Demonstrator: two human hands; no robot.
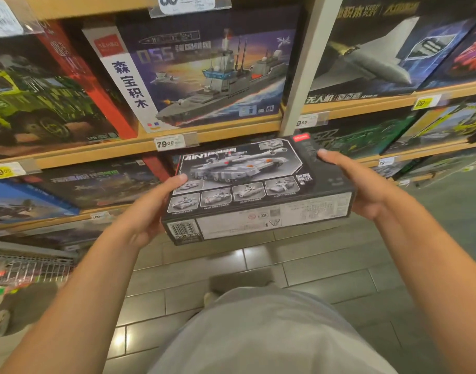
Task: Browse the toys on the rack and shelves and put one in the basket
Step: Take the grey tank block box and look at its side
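Observation:
A black toy box [258, 190] picturing a grey tank is held flat in front of the shelves, its white barcode side facing me. My left hand [153, 209] grips its left end, thumb on the top face and fingers beneath. My right hand [363, 184] grips its right end the same way. A wire basket [31, 268] shows at the lower left, blurred, with colourful items inside.
Wooden shelves [177, 136] hold large building-block boxes: a warship box [204, 74], a green truck box [37, 98], an aircraft box [379, 58]. A grey upright post [304, 76] divides the bays. Price tags [168, 143] line the edges. Tiled floor [298, 265] lies below.

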